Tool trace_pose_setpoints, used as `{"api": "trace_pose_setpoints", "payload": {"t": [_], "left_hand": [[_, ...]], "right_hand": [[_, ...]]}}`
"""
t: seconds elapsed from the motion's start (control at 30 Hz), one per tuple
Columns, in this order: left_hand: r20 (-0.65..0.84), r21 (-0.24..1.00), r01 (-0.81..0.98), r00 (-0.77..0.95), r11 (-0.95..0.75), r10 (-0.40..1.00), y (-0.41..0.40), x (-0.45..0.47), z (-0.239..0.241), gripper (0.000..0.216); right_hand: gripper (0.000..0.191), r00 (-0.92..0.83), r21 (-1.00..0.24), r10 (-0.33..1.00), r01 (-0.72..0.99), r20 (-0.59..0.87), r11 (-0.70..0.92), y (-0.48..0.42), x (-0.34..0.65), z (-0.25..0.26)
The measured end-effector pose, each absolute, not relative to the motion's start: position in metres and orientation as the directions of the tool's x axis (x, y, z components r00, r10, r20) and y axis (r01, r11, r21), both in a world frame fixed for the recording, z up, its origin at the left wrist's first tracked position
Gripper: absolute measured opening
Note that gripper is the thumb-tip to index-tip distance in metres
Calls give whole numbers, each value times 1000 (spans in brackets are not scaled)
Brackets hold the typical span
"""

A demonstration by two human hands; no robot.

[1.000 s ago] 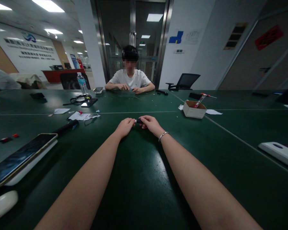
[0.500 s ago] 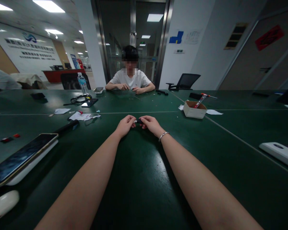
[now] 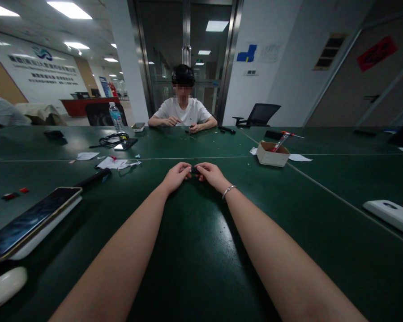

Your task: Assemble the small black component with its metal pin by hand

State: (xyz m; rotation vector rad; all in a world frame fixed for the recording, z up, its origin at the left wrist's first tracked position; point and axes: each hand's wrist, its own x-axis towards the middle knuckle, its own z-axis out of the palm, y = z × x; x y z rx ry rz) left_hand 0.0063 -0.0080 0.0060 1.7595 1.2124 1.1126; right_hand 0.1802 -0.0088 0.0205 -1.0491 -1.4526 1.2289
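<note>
Both arms reach forward over the dark green table, and the hands meet near its middle. My right hand [image 3: 212, 175] is closed, thumb and fingers pinching a small black object [image 3: 195, 170] whose kind I cannot make out. Facing it, my left hand [image 3: 176, 176] is closed as well, its fingertips on the left end of the same object. The fingers cover most of it, so only a short dark stretch shows between them. A silver bracelet [image 3: 229, 191] circles my right wrist.
Left lie a phone [image 3: 30, 219], a black pen-like stick [image 3: 93, 177], paper scraps [image 3: 112, 163], a coiled cable [image 3: 110, 139] and a water bottle [image 3: 115, 117]. Right are a small open box [image 3: 273, 156] and a white device [image 3: 391, 214]. A person [image 3: 183, 107] sits opposite, handling small things.
My left fingertips have shifted slightly right, and the silvery end of the black object is now hidden. The hands otherwise stay in place. Opposite, the person's hands have moved a little.
</note>
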Motion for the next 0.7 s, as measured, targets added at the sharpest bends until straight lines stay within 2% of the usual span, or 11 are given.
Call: {"api": "trace_pose_setpoints", "payload": {"t": [0.47,0.6,0.7], "left_hand": [[281,878,344,195,-334,940,-4,3,3,28],[257,857,407,191,-315,947,-3,3,2,33],[286,846,415,178,-335,942,-3,3,2,28]], "right_hand": [[8,-203,-991,973,48,111,123,-11,180,22],[8,-208,-991,972,46,110,122,-12,179,24],[7,-210,-992,972,54,104,118,-11,179,24]]}}
